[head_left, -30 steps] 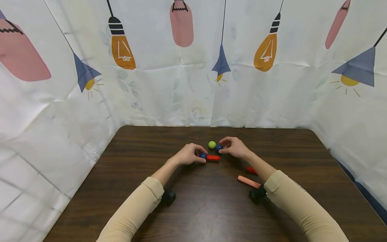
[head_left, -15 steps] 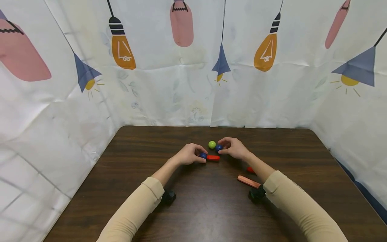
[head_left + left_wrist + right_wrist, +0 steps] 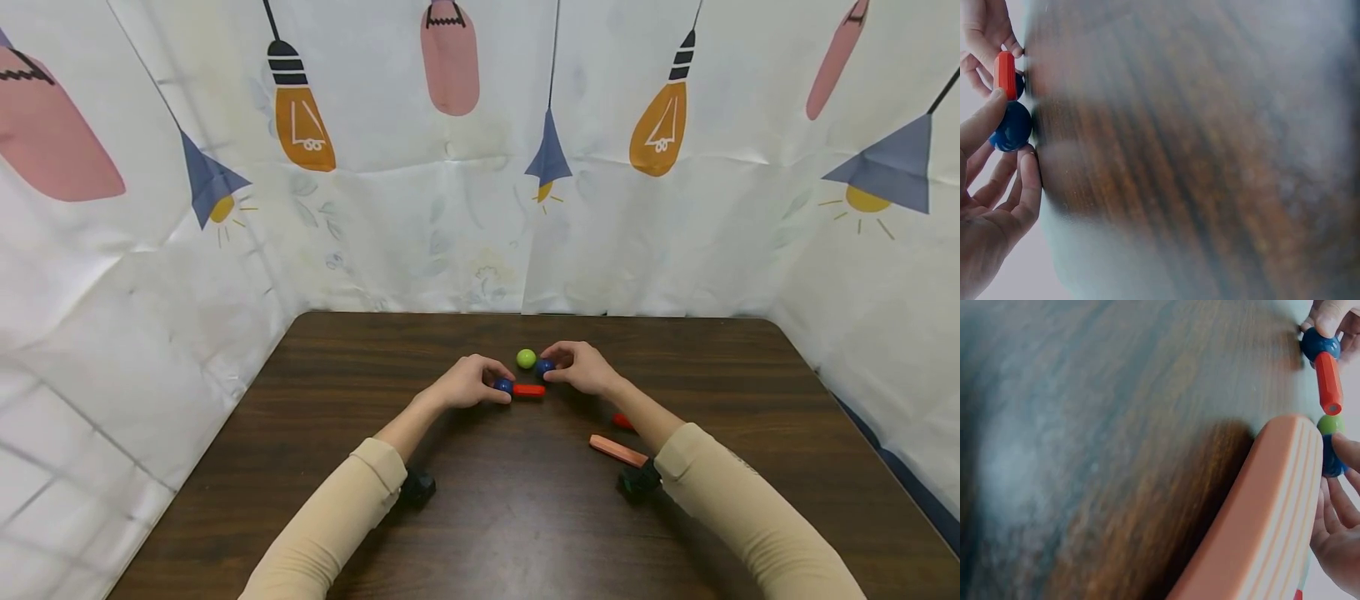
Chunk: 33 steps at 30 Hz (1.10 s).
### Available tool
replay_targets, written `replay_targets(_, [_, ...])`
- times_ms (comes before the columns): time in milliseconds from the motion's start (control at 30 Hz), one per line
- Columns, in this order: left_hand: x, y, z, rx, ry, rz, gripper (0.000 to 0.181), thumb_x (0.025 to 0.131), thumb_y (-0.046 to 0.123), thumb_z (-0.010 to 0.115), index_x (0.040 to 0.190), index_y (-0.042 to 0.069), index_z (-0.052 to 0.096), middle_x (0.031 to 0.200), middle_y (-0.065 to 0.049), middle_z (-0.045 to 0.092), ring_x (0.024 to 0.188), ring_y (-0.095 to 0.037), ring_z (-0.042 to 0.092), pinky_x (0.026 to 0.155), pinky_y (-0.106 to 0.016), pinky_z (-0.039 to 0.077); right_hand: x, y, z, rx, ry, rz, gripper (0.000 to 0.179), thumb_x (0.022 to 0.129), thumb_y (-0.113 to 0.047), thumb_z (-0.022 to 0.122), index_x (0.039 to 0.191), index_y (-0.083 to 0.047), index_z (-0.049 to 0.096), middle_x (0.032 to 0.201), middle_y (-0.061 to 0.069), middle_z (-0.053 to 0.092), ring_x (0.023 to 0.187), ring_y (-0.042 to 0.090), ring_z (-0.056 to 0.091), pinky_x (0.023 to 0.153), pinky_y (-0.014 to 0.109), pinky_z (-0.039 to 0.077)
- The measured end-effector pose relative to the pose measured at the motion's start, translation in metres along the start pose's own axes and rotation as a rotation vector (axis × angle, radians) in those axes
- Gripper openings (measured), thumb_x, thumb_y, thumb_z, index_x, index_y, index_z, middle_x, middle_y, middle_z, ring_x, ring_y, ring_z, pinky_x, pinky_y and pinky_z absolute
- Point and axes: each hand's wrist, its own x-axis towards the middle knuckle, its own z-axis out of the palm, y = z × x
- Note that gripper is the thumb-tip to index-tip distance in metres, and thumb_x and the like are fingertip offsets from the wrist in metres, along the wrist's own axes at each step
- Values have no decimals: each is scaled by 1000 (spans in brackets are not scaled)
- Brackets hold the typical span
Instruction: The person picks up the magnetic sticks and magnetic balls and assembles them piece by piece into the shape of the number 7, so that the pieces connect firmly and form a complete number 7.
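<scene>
In the head view, my left hand (image 3: pixel 467 383) pinches a dark blue ball (image 3: pixel 504 386) between thumb and fingers. A short red ribbed rod (image 3: pixel 529 391) extends to the right from that ball, its end against the ball. Slightly farther back, my right hand (image 3: pixel 583 368) pinches a second blue ball (image 3: pixel 545 367) from the right. A lime green ball (image 3: pixel 527 358) sits just left of this second ball; whether the two touch I cannot tell. The right wrist view shows a small round metallic-looking spot on the free end of the red rod (image 3: pixel 1329 384).
Under my right forearm lies an orange-pink ribbed bar (image 3: pixel 617 451), which looms large in the right wrist view. Another red piece (image 3: pixel 624 422), partly hidden by the arm, lies behind it. The brown wooden table (image 3: pixel 510 533) meets a patterned white curtain (image 3: pixel 480 233) at its back edge.
</scene>
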Motion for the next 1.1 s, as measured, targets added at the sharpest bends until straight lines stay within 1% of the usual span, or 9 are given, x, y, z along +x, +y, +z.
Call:
replay_targets(133, [0, 1, 0, 2, 5, -1, 31, 90, 21, 83, 118, 10, 77, 100, 3, 72, 85, -12, 64, 72, -28, 52, -2, 1, -2, 4, -5, 5, 33, 94, -15, 77, 126, -6, 69, 116, 11, 65, 102, 28, 60, 88, 43, 48])
replay_targets(267, [0, 1, 0, -6, 9, 1, 31, 90, 21, 83, 118, 9, 77, 100, 2, 73, 84, -12, 64, 71, -28, 53, -6, 1, -4, 9, -8, 7, 33, 95, -13, 76, 126, -5, 69, 118, 12, 65, 102, 28, 60, 88, 43, 48])
replay_targets(500, [1, -1, 0, -5, 15, 0, 30, 90, 23, 83, 118, 13, 77, 105, 3, 72, 88, -12, 65, 75, -29, 53, -11, 4, -8, 36, -18, -3, 35, 96, -14, 75, 128, -4, 67, 125, 15, 64, 107, 29, 62, 86, 42, 50])
replay_targets(700, [0, -3, -1, 15, 23, -9, 30, 91, 26, 82, 117, 14, 77, 107, 3, 72, 87, -12, 64, 78, -30, 52, -15, 6, -11, 85, -37, -6, 36, 97, -12, 73, 130, -1, 65, 128, 19, 61, 112, 33, 63, 84, 40, 54])
replay_targets(833, [0, -2, -1, 15, 24, -13, 30, 91, 26, 82, 118, 13, 77, 109, 3, 72, 88, -11, 64, 79, -30, 52, -18, 6, -13, 105, -53, -14, 36, 97, -9, 72, 130, 1, 64, 130, 21, 60, 114, 36, 63, 85, 42, 55])
replay_targets(1100, [2, -2, -2, 9, 19, -8, 29, 92, 25, 81, 117, 13, 77, 108, 3, 72, 87, -12, 63, 80, -31, 52, -22, 7, -13, 86, -70, -22, 34, 97, -8, 72, 130, 0, 64, 129, 20, 61, 118, 37, 62, 91, 45, 53])
